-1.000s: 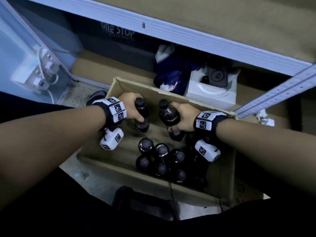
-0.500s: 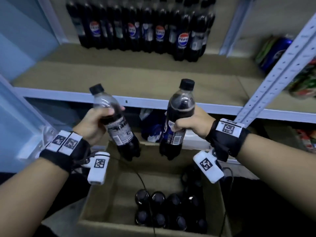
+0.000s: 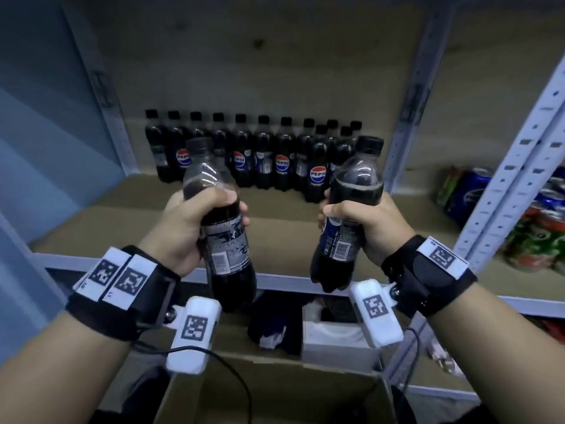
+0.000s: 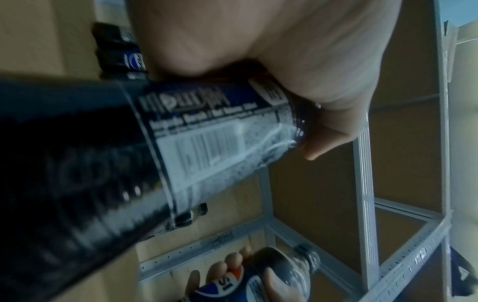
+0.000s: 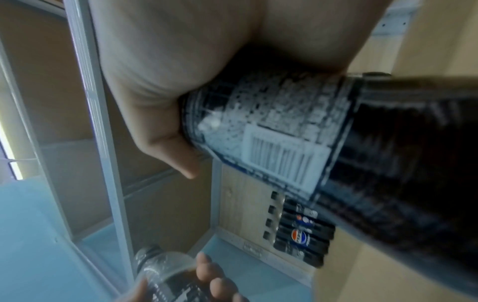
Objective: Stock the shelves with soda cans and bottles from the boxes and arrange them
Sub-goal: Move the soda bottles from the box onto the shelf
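Two dark Pepsi bottles with black caps are held up in front of the shelf board (image 3: 122, 215). My left hand (image 3: 232, 206) grips the left bottle (image 3: 227, 255) round its middle; it leans a little left. My right hand (image 3: 331, 214) grips the right bottle (image 3: 357, 179) at its label. The left wrist view shows the left bottle's barcode label (image 4: 201, 143) under my palm. In the right wrist view the right bottle (image 5: 336, 143) is in my grip. A row of several Pepsi bottles (image 3: 260, 157) stands at the back of the shelf, behind both hands.
The open cardboard box (image 3: 275, 365) sits below my wrists. A white perforated upright (image 3: 519, 166) rises at the right, with blue and green-red cans (image 3: 470, 194) behind it. A white box (image 3: 330, 338) and a dark cloth lie on the lower shelf. A blue wall runs along the left.
Both hands lifted their bottles out of the box and up to shelf level. The view rose from the box to the shelf with the bottle row.
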